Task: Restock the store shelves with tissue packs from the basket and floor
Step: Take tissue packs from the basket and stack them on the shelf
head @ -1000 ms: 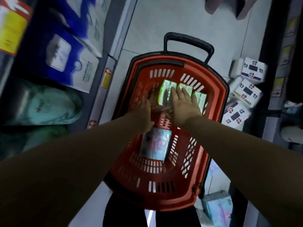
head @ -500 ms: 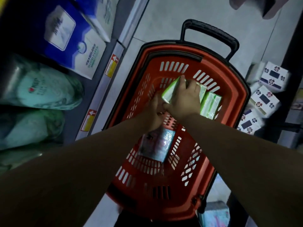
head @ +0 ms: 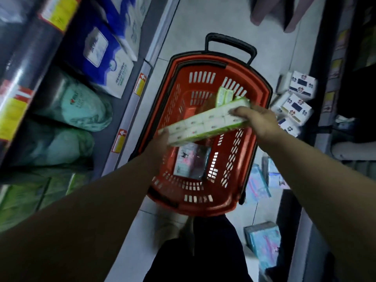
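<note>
We see the basket point(head: 203, 208) as moulded red plastic, smooth with a dull sheen, its walls slotted, and its pull handle point(head: 230, 40) as matt black plastic. The green-and-white tissue pack point(head: 205, 123) is wrapped in thin film that catches the light in glossy streaks. The cartoon-print pack point(head: 191, 161) lying in the basket wears a shinier film, with glare across its face. The teal bundles point(head: 81, 106) on the shelf look soft under slack, creased plastic wrap. The flower-print boxes point(head: 301, 84) look like matt card. The floor point(head: 203, 21) is smooth pale tile with a faint gloss. The shelf edge strip point(head: 130, 117) may be painted metal; blur hides its finish.
</note>
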### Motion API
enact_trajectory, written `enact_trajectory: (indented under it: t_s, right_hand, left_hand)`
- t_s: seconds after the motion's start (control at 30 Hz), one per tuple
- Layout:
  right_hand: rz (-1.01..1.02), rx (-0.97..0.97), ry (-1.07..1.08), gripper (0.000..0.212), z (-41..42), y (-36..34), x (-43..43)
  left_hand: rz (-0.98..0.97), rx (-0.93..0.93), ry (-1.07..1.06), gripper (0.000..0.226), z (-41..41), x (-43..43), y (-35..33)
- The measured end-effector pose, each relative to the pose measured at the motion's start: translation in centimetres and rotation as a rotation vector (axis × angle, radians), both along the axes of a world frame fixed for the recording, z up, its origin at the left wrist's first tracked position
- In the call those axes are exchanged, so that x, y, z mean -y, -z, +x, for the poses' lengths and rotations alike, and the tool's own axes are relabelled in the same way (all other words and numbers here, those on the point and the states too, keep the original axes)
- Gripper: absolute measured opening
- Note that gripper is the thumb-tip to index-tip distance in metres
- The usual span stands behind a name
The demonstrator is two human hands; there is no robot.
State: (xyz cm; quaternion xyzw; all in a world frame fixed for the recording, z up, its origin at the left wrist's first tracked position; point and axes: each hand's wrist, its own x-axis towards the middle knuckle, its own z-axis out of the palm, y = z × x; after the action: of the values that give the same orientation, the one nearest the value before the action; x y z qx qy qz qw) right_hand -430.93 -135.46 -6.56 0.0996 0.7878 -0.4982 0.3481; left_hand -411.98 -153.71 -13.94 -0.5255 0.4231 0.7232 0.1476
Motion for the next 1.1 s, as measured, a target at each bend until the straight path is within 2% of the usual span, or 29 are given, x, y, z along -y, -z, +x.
enact_trajectory:
  t_s: [0.07,0.13,0.17,0.27,0.4,0.43,0.53,0.57,0.63,0.73,0.8,0.93,1.03,1.1]
  right_hand:
    - [-0.086,0.116,0.009,0.030,1.4,-0.6,-2.8]
    - [-0.161,0.197,-0.008,0.026,3.5,-1.7,-4.7]
    - [-0.164,0.217,-0.016,0.028,4.3,-1.7,-5.4]
    - [-0.106,0.138,-0.048,0.031,6.5,-3.3,-6.1]
    - [-0.124,0.021,-0.023,0.029,8.5,-6.9,-5.3]
    - [-0.141,-0.001,-0.024,0.032,8.9,-8.1,-5.0]
    - [-0.197,-0.073,-0.128,0.022,10.3,-12.7,-4.2]
    - [-0.211,-0.098,-0.163,0.026,10.8,-14.2,-4.2]
    - [-0.244,-0.133,-0.233,0.049,12.2,-17.9,-4.1]
    - [-0.270,-0.183,-0.317,0.059,13.9,-23.5,-4.5]
    - [-0.281,-0.201,-0.370,0.054,15.0,-27.2,-4.6]
    - [-0.306,-0.214,-0.454,0.028,17.2,-34.3,-5.0]
    - [-0.365,-0.247,-0.502,0.028,18.8,-39.4,-4.5]
    - [-0.416,-0.258,-0.538,0.020,20.2,-42.8,-4.0]
  left_hand:
    - [0.021,-0.030,-0.125,0.094,1.7,0.4,0.2]
    - [-0.058,-0.035,-0.142,0.095,3.6,0.8,-0.7]
    - [-0.087,-0.046,-0.168,0.082,4.2,0.5,-2.8]
    - [-0.220,-0.131,-0.141,0.021,6.3,-0.7,-8.4]
    - [-0.352,-0.207,-0.232,0.008,8.8,-2.0,-14.6]
    - [-0.386,-0.216,-0.245,0.009,9.4,-2.4,-15.9]
    - [-0.488,-0.195,-0.348,0.012,11.1,-4.2,-20.2]
    - [-0.510,-0.189,-0.404,0.021,11.8,-4.7,-21.8]
    - [-0.538,-0.218,-0.436,0.042,13.4,-5.7,-25.1]
    - [-0.628,-0.216,-0.398,0.033,16.0,-6.8,-30.8]
    - [-0.677,-0.217,-0.424,0.030,17.8,-7.7,-34.6]
    - [-0.763,-0.231,-0.434,0.040,21.4,-10.3,-42.0]
    - [-0.862,-0.204,-0.548,0.049,23.5,-11.9,-47.7]
    - [-0.924,-0.193,-0.637,0.057,25.1,-12.8,-51.1]
